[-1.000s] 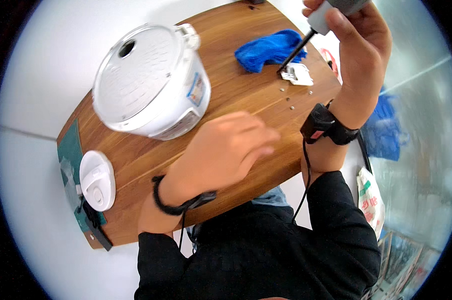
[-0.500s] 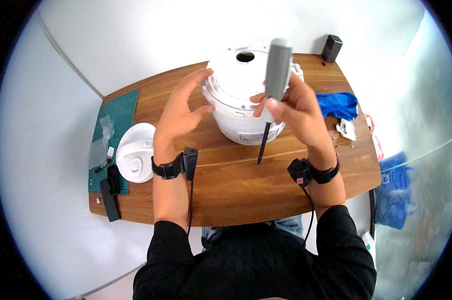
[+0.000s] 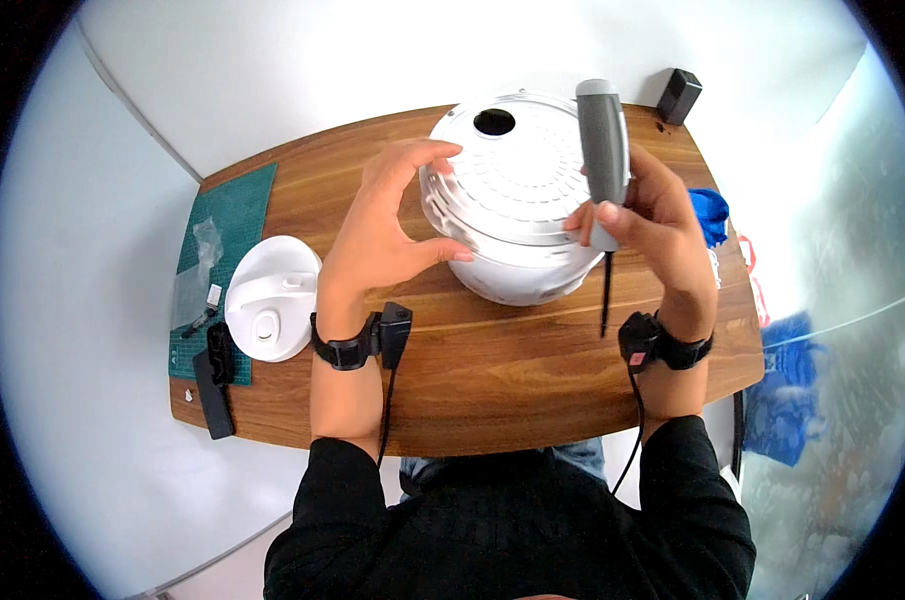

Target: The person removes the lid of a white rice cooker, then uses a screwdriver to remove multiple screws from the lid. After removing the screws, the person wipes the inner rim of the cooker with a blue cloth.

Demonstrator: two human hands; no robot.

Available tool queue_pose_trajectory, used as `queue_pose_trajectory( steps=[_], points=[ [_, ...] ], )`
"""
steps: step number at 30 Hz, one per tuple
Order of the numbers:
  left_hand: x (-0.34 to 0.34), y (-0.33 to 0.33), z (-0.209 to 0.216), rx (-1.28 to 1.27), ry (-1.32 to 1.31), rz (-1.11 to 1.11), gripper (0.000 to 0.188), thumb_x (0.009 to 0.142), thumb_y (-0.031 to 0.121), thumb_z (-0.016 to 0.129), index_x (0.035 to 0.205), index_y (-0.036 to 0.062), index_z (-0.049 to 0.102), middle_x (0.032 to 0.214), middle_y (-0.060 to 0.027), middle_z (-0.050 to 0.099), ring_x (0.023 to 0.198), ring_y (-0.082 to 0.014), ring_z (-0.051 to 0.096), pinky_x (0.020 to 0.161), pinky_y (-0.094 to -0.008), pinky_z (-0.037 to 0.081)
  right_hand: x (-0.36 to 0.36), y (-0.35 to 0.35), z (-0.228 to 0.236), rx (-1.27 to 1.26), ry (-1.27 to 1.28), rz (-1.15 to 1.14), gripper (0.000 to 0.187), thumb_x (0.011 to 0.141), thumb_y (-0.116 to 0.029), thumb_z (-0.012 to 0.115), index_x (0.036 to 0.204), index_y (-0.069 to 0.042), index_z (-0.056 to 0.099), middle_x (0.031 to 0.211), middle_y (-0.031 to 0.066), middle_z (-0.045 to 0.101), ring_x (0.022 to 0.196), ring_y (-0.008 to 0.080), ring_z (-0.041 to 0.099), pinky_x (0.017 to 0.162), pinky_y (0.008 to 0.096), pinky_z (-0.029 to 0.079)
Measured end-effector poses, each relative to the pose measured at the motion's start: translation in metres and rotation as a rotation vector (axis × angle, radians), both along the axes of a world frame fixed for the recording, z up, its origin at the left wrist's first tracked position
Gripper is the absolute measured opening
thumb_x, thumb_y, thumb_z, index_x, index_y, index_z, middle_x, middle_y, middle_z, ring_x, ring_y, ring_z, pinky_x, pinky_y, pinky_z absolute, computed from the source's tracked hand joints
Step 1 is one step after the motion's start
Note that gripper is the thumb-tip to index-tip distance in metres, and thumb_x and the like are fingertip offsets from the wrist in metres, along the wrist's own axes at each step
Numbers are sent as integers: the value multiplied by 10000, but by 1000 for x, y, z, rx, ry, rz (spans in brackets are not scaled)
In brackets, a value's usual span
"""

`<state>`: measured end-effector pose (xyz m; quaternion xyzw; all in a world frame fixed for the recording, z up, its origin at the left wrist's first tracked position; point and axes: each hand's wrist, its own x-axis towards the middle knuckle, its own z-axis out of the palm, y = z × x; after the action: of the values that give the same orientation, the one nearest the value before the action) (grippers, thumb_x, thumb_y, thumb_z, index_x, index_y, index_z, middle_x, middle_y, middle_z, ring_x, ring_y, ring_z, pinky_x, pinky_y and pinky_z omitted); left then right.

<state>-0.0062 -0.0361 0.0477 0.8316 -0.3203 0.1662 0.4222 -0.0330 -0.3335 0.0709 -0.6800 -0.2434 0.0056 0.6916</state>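
A white round appliance body (image 3: 518, 275) stands on the wooden table, with a ring of slots and a dark round hole in its top face. My left hand (image 3: 388, 220) is at its left rim, thumb and fingers spread apart. Whether the fingertips press on the rim I cannot tell. In my right hand (image 3: 663, 220) is a screwdriver (image 3: 603, 150) with a grey handle, held upright with its dark shaft pointing down. The fingertips of that hand come close to the body's right front edge. The screwdriver's tip is in front of the body, apart from it.
A white round lid-like part (image 3: 273, 325) with a handle lies left on the table (image 3: 473, 400), beside a green cutting mat (image 3: 243, 200) with plastic bags. Near it lies a black case (image 3: 216, 400). A blue cloth (image 3: 710, 215) and a black box (image 3: 680, 97) are at right.
The appliance body has shifted slightly right and turned, and its front label no longer shows. Both hands moved right with it, the right one carrying the screwdriver.
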Motion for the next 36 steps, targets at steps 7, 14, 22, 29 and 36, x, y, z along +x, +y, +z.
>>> queue_pose_trajectory(
  steps=[7,14,22,29,36],
  points=[
    [13,5,-11,-5,5,-202,638,551,347,982,1111,155,744,1324,-43,661,1416,-300,477,1169,-474,336,10,-35,-4,20,-45,75,511,936,-96,692,1372,86,498,898,163,734,814,224,737,702,320,561],
    [-3,-20,-6,93,-261,-23,555,512,479,962,921,167,752,1049,15,647,1103,-216,586,1023,-427,356,-6,-19,7,28,-146,-234,515,919,-234,725,1304,56,544,860,184,736,820,269,754,741,358,583],
    [-35,-76,-11,123,-453,142,612,477,547,938,884,133,745,867,-19,543,875,-223,539,844,-404,373,-22,1,16,267,-446,-316,378,984,-193,678,1271,23,559,910,163,737,853,251,755,703,326,603],
    [-35,-85,-2,65,-330,6,335,740,345,868,965,118,766,862,-29,593,837,-220,532,780,-381,383,-15,16,30,307,-583,-425,495,992,-242,657,1365,54,523,973,206,736,802,236,739,693,337,600],
    [-33,-76,14,-25,-53,-149,221,888,41,723,1103,39,773,874,-91,652,736,-199,615,631,-310,470,-21,34,38,457,-313,-386,571,947,-130,748,1395,57,448,1030,144,691,944,245,717,783,370,592]
  ],
)
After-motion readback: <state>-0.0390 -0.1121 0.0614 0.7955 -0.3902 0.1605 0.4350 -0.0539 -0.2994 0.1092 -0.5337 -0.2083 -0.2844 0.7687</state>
